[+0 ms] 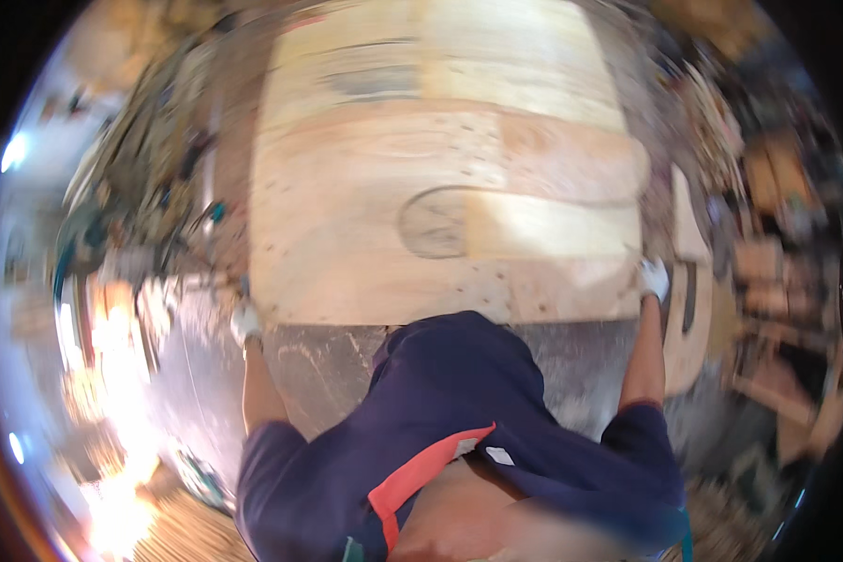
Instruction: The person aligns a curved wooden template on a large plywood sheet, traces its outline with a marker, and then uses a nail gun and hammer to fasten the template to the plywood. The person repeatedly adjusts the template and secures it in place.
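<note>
A wide, pale plywood panel (365, 281) lies before me, with dark dots and a round drawn mark on its face. At its near left corner is my left hand (245, 321), in a white glove, closed on the edge. My right hand (654, 278), gloved in white too, grips the right edge near the other corner. Motion blurs the fingers of both hands, and the underside of the panel is hidden. Lighter wood pieces (553, 225) show as patches on the panel's surface, and more pale boards (515, 47) extend beyond it.
A dark, scuffed surface (332, 365) runs along the panel's near edge. Beside my right hand lies a flat wooden piece with a long slot (688, 347). Stacked wood (759, 272) stands at the right. Blurred tools and clutter (159, 225) sit at the left.
</note>
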The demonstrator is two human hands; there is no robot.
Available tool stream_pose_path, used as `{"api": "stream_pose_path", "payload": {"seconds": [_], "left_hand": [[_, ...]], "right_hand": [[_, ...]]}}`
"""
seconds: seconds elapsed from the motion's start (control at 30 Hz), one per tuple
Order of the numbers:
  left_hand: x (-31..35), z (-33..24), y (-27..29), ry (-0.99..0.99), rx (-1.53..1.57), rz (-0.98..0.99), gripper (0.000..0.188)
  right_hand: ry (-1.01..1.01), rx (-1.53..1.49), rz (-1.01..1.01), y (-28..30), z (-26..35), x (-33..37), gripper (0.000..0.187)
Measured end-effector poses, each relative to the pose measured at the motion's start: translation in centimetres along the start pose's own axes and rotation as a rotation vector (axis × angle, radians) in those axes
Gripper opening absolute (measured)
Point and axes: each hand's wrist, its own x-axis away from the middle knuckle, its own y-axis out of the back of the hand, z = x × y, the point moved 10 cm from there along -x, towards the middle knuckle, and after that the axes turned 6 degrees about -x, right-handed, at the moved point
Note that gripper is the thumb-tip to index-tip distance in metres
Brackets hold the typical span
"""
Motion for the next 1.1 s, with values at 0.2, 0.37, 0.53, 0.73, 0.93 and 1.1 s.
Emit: {"api": "stream_pose_path", "payload": {"seconds": [0.2, 0.37, 0.53, 0.73, 0.93, 1.1], "left_hand": [[-2.7, -9.4, 0.8, -0.106, 0.003, 0.015, 0.033], [-1.9, -10.7, 1.2, -0.009, -0.172, 0.005, 0.035], [-3.3, -8.8, -0.7, -0.074, -0.162, 0.008, 0.037], [-6.0, -8.6, -1.5, -0.098, -0.229, -0.003, 0.041], [-1.3, -22.7, 0.6, -0.294, 0.065, -0.276, 0.032], [16.4, -44.3, -8.6, -0.609, 0.352, 0.006, 0.03]], "right_hand": [[0.241, 0.267, -0.006, -5.1, 7.5, -9.3, 0.057], [0.183, 0.445, -0.112, -4.9, 10.6, -7.8, 0.054], [0.185, 0.431, -0.052, -4.6, 13.2, -5.5, 0.056], [0.147, 0.436, 0.028, -5.8, 13.3, -4.9, 0.079], [0.087, 0.406, -0.051, -5.3, 13.8, -3.0, 0.052], [0.312, 0.376, 0.081, -4.2, 15.5, -2.7, 0.046]]}}
